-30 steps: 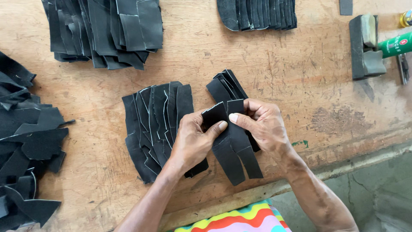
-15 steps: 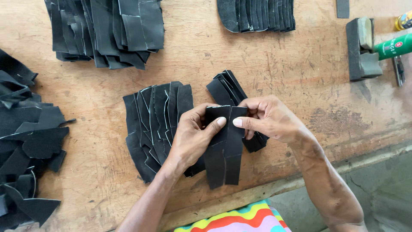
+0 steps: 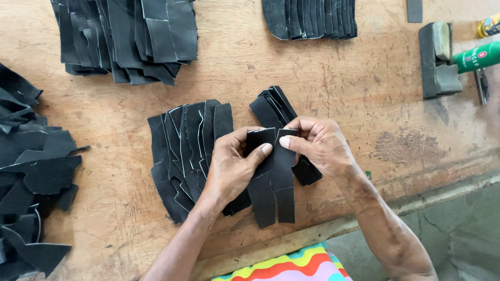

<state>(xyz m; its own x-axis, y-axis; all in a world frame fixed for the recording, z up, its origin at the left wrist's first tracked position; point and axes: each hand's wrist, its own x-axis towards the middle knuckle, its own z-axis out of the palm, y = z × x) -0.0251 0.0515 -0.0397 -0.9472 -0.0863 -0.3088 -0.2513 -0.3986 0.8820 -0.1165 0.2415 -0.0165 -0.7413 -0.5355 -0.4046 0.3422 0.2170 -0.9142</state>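
Both my hands hold two long black leather strips (image 3: 273,182) side by side near the front edge of the wooden table (image 3: 338,88). My left hand (image 3: 232,166) pinches the left strip at its top, thumb on its face. My right hand (image 3: 317,145) grips the right strip with the thumb pressed on its upper end. The strips hang toward me, lower ends spread slightly. A fanned row of black leather pieces (image 3: 187,151) lies under and left of my left hand. A smaller stack of black pieces (image 3: 273,106) lies just beyond my right hand.
More black leather piles sit at the back left (image 3: 125,36), back centre (image 3: 312,18) and along the left edge (image 3: 31,171). A dark block (image 3: 437,60) and a green tube (image 3: 476,56) lie at the right. Striped colourful cloth (image 3: 291,268) shows below the table edge.
The two strips have swung from slanting to the right to hanging straight toward me, and both hands have shifted slightly left while still pinching the tops.
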